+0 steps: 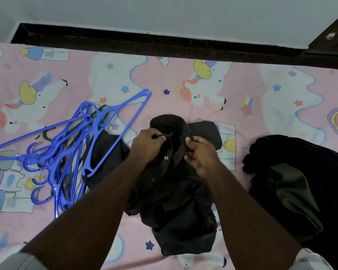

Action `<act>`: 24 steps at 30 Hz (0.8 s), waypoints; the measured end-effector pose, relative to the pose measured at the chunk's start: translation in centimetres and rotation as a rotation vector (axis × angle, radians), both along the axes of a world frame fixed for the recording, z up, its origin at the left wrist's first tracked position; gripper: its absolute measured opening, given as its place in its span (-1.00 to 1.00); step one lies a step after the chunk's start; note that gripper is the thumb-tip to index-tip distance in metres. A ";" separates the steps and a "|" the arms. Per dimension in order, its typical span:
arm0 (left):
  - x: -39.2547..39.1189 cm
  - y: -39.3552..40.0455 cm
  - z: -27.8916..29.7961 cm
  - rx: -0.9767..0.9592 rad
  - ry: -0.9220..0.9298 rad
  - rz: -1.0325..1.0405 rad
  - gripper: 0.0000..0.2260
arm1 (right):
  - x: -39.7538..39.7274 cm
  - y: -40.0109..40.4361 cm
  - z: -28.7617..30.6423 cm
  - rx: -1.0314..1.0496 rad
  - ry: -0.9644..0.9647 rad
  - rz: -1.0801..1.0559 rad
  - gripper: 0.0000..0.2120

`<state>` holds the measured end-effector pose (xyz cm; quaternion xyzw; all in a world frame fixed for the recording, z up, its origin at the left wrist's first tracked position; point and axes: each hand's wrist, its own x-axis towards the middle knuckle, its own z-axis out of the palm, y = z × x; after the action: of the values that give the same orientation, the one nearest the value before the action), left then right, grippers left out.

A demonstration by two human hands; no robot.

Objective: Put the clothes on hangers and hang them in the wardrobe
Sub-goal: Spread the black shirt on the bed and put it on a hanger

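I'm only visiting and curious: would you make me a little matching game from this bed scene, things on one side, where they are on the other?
Things:
1. blue hangers
2. dark shirt
3. heap of dark clothes
4. left hand

Places:
A. piled on the bedsheet at the right
B. gripping the shirt's collar
C. tangled together at the left
D. in the middle, held by both hands

Pairs: 1-C, 2-D, 3-A, 4-B
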<state>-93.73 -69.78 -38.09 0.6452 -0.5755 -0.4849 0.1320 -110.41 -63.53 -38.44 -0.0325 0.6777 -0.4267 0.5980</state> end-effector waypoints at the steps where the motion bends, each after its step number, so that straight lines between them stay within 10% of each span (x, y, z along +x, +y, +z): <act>1: 0.3 0.0 0.7 0.020 0.042 0.015 -0.91 | 0.3 -0.1 0.7 -0.010 -0.031 0.000 -0.92; 12: 3.3 1.5 10.3 -0.098 0.073 0.025 -0.90 | 5.1 1.1 11.0 -0.068 -0.215 -0.092 -0.94; 24: 6.3 4.2 17.4 -0.159 0.278 0.027 -0.83 | 11.7 3.8 17.9 -0.312 0.149 -0.182 -0.96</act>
<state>-87.42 -65.58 -20.73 0.5669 -0.5795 -0.5208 0.2675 -98.69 -59.72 -20.58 -0.0950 0.6461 -0.5752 0.4927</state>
